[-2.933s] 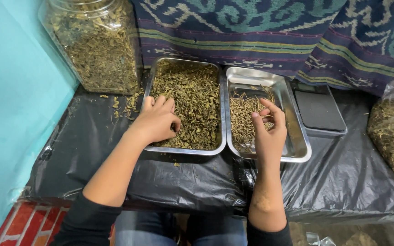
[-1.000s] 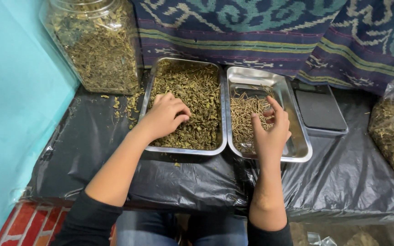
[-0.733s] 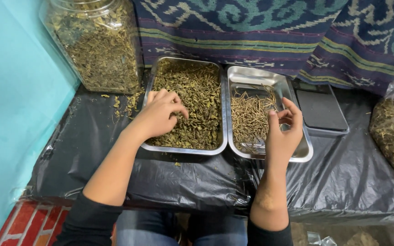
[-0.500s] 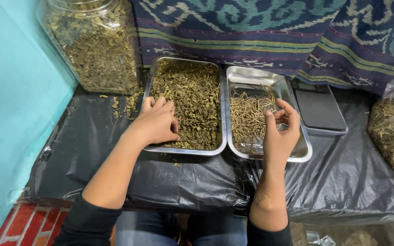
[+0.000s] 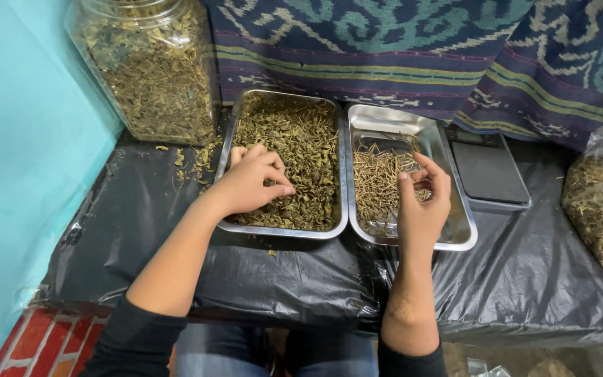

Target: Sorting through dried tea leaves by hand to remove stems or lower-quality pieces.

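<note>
Head view: left hand [image 5: 249,185], fingers curled loosely, rakes the dried green-brown leaves [image 5: 301,150] in the left rectangular steel tray [image 5: 284,231]; right hand [image 5: 423,202], half-open and grasping nothing visible, hovers over thin pale stems [image 5: 378,178] in the right steel tray [image 5: 455,241]; sorting appears underway.

The left hand [image 5: 249,185] lies palm down in the left steel tray [image 5: 226,143], fingers spread among dried green leaves [image 5: 301,150]. The right hand [image 5: 423,202] hovers half curled over the right steel tray [image 5: 455,234], above thin dried stems [image 5: 375,181]. Both trays sit side by side on black plastic sheeting [image 5: 525,272], with a clear jar of leaves [image 5: 151,70] at its back left corner and a dark flat scale [image 5: 488,171] just right of the trays.
</note>
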